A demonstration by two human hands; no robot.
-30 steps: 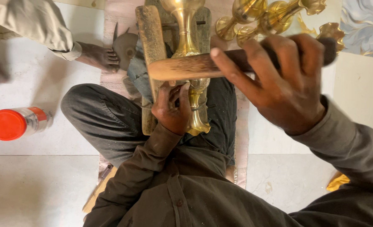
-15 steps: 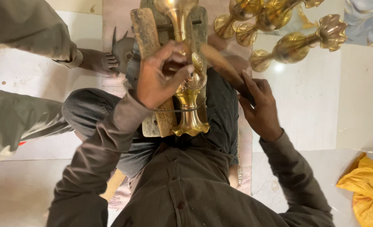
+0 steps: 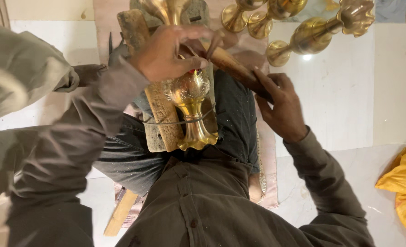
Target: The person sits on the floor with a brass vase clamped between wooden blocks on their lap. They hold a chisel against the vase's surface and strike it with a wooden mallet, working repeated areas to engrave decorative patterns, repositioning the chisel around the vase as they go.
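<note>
In the head view, the person sits on the floor with a wooden block on the lap. A shiny brass vase lies on the block, with its wide foot pointing at the person's belly. A thin wire loops over its narrow neck and seems to hold it down.

The left hand is curled over the round top part of the brass vase and presses on it. The right hand is wrapped around a wooden handle that slants up toward the vase.

The brass vase looks hard and heavy. It is smooth, so it could slip or roll. The thin neck or the wide foot looks like the best place to grab it.

More brass pieces lie on the floor near the top edge. I cannot see into any of them. A yellow cloth sits at the right edge. Another person's sleeve is at the left.
</note>
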